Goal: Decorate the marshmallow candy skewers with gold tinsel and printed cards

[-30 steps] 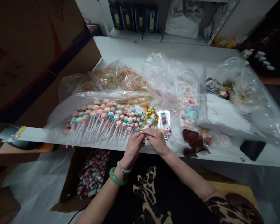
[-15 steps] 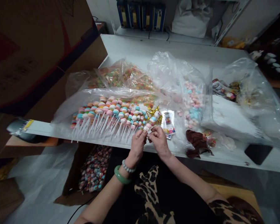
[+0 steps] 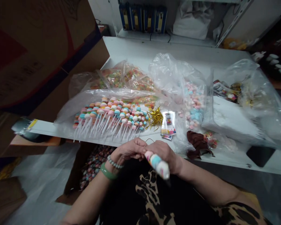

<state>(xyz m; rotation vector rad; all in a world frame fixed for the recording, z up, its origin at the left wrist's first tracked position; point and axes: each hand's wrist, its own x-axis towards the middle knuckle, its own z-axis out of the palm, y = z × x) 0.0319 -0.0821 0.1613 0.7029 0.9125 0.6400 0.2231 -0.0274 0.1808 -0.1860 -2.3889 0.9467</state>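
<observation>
A wrapped candy skewer [image 3: 157, 164] in pink, blue and white slants toward my body, its upper end between my hands. My right hand [image 3: 162, 153] is closed round that end. Fingers of my left hand [image 3: 134, 149] are pinched together against it, and a thin gold loop shows just above; which part they grip is too small to tell. Beyond my hands, many candy skewers [image 3: 112, 111] with white sticks lie in rows on the table. Gold twist ties [image 3: 155, 117] sit in a bunch beside printed cards [image 3: 168, 125].
Clear bags of gummies [image 3: 128, 76] and of pastel candy [image 3: 194, 106] lie behind. White bags [image 3: 231, 115] and a brown cloth [image 3: 196, 142] are at the right. A large carton [image 3: 37, 56] stands at the left; an open box of wrapped candy [image 3: 93, 165] is below the table edge.
Both hands have come back toward my body from the table edge. The skewer, which pointed away over the gold ties, now points toward me.
</observation>
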